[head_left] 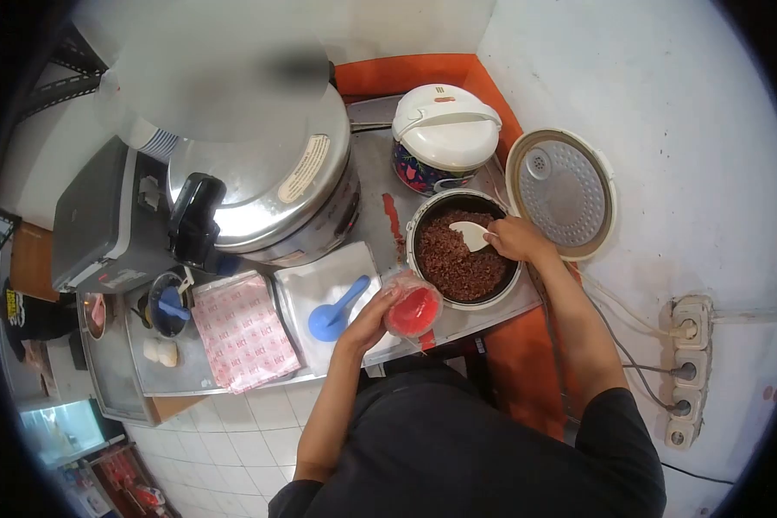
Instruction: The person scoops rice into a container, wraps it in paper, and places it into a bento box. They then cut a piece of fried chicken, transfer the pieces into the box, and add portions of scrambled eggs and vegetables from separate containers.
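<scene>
My right hand (pixel 516 239) is closed on the handle of a white rice paddle (pixel 470 233). The paddle's blade rests on reddish-brown rice (pixel 457 269) inside an open rice cooker (pixel 413 250). My left hand (pixel 369 321) holds a clear cup with a red inside (pixel 414 311) beside the cooker's lower left edge. The cooker's round lid (pixel 565 194) stands open against the wall. Left of the cup, a blue scoop (pixel 328 321) lies on white paper (pixel 298 289).
A closed white-lidded rice cooker (pixel 447 134) stands behind. Left are a large metal cooker (pixel 259 186), printed pink paper (pixel 242 332), a dark pot with a blue utensil (pixel 166 318) and a grey machine (pixel 104 216). Cables run to wall sockets (pixel 689 363) at right.
</scene>
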The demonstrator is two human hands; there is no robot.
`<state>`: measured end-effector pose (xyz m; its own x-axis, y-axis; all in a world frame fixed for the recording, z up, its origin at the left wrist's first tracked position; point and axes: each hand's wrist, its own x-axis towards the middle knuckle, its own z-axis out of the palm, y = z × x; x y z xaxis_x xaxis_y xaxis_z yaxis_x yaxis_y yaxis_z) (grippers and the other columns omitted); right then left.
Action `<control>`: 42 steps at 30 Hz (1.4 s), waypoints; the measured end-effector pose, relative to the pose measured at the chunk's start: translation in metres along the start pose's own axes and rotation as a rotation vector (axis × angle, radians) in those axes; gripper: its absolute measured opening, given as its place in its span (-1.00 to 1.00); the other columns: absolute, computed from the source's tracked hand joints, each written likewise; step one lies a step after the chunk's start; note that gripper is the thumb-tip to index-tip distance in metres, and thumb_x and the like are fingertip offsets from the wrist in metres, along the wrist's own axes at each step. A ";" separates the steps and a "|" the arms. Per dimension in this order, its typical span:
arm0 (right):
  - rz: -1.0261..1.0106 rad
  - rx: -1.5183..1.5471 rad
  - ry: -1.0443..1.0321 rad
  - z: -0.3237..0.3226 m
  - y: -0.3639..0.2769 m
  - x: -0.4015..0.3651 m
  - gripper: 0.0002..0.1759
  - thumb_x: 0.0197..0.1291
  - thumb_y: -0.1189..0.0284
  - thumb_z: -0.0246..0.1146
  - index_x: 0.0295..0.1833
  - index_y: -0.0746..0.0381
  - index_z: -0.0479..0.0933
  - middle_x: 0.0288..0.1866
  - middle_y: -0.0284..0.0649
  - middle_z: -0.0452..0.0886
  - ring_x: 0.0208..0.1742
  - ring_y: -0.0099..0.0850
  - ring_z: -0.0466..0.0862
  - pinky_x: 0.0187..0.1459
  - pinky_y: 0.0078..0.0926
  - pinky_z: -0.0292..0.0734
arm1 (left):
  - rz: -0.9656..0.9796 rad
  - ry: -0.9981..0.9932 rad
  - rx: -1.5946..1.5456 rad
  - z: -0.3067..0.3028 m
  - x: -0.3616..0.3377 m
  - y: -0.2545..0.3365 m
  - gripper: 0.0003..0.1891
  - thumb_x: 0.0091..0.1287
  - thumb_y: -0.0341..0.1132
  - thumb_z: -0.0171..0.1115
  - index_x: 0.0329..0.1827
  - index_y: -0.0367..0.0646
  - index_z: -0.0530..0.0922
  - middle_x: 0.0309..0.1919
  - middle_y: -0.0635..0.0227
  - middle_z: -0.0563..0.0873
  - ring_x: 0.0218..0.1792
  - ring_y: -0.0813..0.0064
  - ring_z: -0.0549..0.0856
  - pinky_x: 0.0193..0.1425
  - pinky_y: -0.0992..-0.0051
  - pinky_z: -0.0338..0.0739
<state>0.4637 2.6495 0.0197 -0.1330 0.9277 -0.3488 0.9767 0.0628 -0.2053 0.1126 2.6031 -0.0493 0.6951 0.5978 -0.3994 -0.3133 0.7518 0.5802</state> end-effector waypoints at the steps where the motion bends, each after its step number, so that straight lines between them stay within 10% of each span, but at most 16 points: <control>1: -0.014 -0.006 0.000 -0.002 -0.002 -0.002 -0.61 0.39 0.18 0.16 -0.15 0.31 0.68 -0.25 0.20 0.70 -0.11 0.18 0.70 -0.01 0.09 0.56 | 0.001 0.011 -0.005 0.001 -0.001 0.000 -0.37 0.58 -0.09 0.10 0.58 -0.21 0.20 0.41 0.25 0.47 0.41 0.44 0.48 0.48 0.40 0.39; 10: -0.172 0.030 0.051 0.044 0.002 0.010 -0.62 0.33 0.19 0.19 -0.04 0.30 0.64 -0.02 0.09 0.67 0.09 0.11 0.60 0.12 0.03 0.50 | -0.005 -0.103 0.194 -0.020 0.013 -0.019 -0.39 0.53 0.11 0.10 0.52 -0.02 0.40 0.47 0.38 0.41 0.44 0.40 0.42 0.52 0.29 0.32; 15: -0.381 0.126 0.083 0.076 -0.014 0.026 -0.74 0.31 0.38 0.22 -0.24 0.38 0.68 -0.28 0.18 0.68 -0.18 0.17 0.67 -0.03 0.04 0.51 | 0.234 -0.278 0.113 -0.003 0.010 -0.003 -0.47 0.47 0.09 0.24 0.32 -0.08 0.51 0.24 0.43 0.59 0.22 0.57 0.58 0.37 0.47 0.45; 21: -0.285 0.202 0.013 0.057 -0.029 0.019 -0.69 0.32 0.32 0.26 -0.25 0.38 0.69 -0.25 0.14 0.69 -0.12 0.13 0.65 0.01 -0.03 0.48 | 0.064 -0.183 -0.021 -0.009 0.008 -0.010 -0.25 0.46 0.09 0.25 0.54 -0.17 0.25 0.39 0.33 0.47 0.37 0.54 0.48 0.54 0.44 0.27; 28: -0.494 0.474 -0.030 0.033 -0.053 0.007 -0.62 0.44 0.32 0.14 -0.28 0.40 0.67 -0.32 0.06 0.72 -0.26 -0.03 0.74 -0.15 -0.19 0.56 | 0.207 -0.257 0.011 -0.007 0.018 -0.024 -0.54 0.53 -0.05 0.18 0.38 -0.07 0.52 0.28 0.45 0.61 0.26 0.58 0.58 0.40 0.43 0.45; 32: -0.414 0.314 0.026 0.067 -0.009 0.020 -0.61 0.42 0.19 0.18 -0.16 0.31 0.70 -0.23 0.06 0.73 -0.15 0.03 0.69 -0.04 -0.10 0.52 | -0.046 -0.001 0.111 0.021 -0.015 0.005 -0.39 0.50 0.12 0.13 0.45 -0.09 0.45 0.35 0.29 0.56 0.33 0.44 0.57 0.35 0.37 0.51; 42: -0.071 0.493 0.137 0.017 -0.007 -0.040 -0.59 0.41 0.18 0.20 -0.23 0.34 0.68 -0.33 0.13 0.68 -0.24 0.10 0.69 -0.18 -0.08 0.51 | 0.323 0.169 0.170 0.031 0.010 0.034 -0.43 0.62 0.02 -0.01 0.54 -0.11 0.27 0.40 0.29 0.48 0.40 0.41 0.48 0.48 0.36 0.38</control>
<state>0.4595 2.6056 0.0192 -0.1403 0.9693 -0.2019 0.7659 -0.0229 -0.6426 0.1289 2.6259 -0.0114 0.4575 0.8439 -0.2802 -0.3769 0.4695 0.7985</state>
